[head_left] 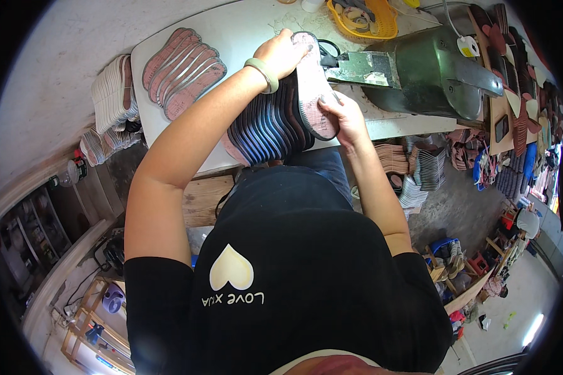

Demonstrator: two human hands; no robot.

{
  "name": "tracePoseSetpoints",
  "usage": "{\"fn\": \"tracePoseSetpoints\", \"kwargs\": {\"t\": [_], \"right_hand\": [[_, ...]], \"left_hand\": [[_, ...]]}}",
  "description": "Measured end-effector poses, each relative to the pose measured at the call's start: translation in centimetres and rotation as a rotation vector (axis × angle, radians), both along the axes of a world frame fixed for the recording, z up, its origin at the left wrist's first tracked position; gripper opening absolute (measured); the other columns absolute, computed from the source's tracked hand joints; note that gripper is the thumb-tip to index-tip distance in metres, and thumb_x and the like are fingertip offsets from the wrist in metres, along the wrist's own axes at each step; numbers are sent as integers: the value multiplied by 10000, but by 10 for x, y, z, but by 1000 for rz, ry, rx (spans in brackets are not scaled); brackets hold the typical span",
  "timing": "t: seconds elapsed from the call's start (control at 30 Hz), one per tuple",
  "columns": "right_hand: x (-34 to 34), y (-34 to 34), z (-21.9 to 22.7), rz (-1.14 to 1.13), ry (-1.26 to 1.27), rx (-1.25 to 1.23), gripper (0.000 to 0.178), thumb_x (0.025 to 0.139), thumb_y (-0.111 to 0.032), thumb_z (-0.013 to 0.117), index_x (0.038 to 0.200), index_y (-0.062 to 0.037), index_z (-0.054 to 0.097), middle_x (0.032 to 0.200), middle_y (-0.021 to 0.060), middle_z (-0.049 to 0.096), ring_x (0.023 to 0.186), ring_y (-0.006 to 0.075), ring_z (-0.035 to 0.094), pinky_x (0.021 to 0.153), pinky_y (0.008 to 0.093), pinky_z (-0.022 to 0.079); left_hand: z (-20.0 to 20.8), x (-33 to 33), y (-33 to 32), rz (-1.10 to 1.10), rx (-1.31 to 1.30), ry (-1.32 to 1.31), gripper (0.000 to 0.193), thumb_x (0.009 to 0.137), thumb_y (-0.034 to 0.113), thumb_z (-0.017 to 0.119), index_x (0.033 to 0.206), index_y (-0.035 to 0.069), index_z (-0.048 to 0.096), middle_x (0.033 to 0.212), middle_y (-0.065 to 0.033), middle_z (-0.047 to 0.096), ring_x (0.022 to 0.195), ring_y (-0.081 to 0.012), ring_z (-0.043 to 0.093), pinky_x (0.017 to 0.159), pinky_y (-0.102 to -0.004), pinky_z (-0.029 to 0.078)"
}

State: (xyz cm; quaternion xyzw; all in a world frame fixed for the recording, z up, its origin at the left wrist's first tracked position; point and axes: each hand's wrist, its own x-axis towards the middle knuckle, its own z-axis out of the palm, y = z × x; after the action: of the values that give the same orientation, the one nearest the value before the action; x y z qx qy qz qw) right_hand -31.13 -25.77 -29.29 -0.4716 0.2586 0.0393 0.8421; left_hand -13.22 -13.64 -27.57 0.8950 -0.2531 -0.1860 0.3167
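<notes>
Between my two hands is a pink shoe insole (314, 90) with a dark edge, held lengthwise just left of the green sewing machine (413, 72). My left hand (280, 52), with a pale bangle (266, 74) at the wrist, is closed on the insole's far end. Lower down, my right hand (347, 120) grips its near end, thumb on top. A fanned row of dark-edged insoles (263, 128) lies at the table's near edge, partly hidden by my left forearm and the held insole. Farther left, several pink insoles (184, 72) overlap on the white table (238, 37).
A yellow basket (381, 22) with scraps stands at the table's far side. Stacked insoles (111, 94) sit beyond its left edge. More stacks (413, 165) are below its right edge. Materials hang from a rack (513, 94) at the right. A wooden board (207, 201) lies below the table.
</notes>
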Motion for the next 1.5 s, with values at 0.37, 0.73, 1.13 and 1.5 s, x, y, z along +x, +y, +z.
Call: {"fn": "tracePoseSetpoints", "kwargs": {"t": [0.37, 0.73, 1.13, 1.5], "right_hand": [[23, 6, 3, -69, 4, 29, 329, 773, -62, 669, 1067, 61, 589, 962, 84, 641, 855, 138, 599, 799, 254, 464], [24, 119, -14, 267, -98, -20, 138, 779, -12, 627, 913, 18, 617, 825, 23, 635, 713, 71, 559, 662, 228, 458], [-1, 91, -46, 371, -3, -404, 153, 858, -55, 593, 994, 13, 606, 933, 55, 637, 862, 107, 594, 802, 239, 483], [-23, 83, -38, 363, 22, -336, 144, 892, -41, 536, 1004, 28, 593, 946, 46, 614, 863, 103, 583, 804, 248, 493]], "left_hand": [[-19, 14, 4, 82, -63, 4, 500, 816, 377, 597, 1106, -22, 515, 978, -225, 632, 916, -338, 623, 827, -385, 478], [-23, -87, 109, 530, -506, 43, 279, 890, 299, 566, 943, 27, 599, 749, -176, 610, 630, -317, 587, 571, -353, 447], [-50, 10, 201, -125, 589, -496, 460, 799, 429, 623, 1192, 206, 539, 1124, -116, 580, 992, -255, 557, 831, -433, 409], [-111, 27, 220, -41, 656, -636, 423, 902, 316, 486, 1321, 285, 434, 1456, -25, 276, 1351, -247, 214, 1025, -597, 181]]}}
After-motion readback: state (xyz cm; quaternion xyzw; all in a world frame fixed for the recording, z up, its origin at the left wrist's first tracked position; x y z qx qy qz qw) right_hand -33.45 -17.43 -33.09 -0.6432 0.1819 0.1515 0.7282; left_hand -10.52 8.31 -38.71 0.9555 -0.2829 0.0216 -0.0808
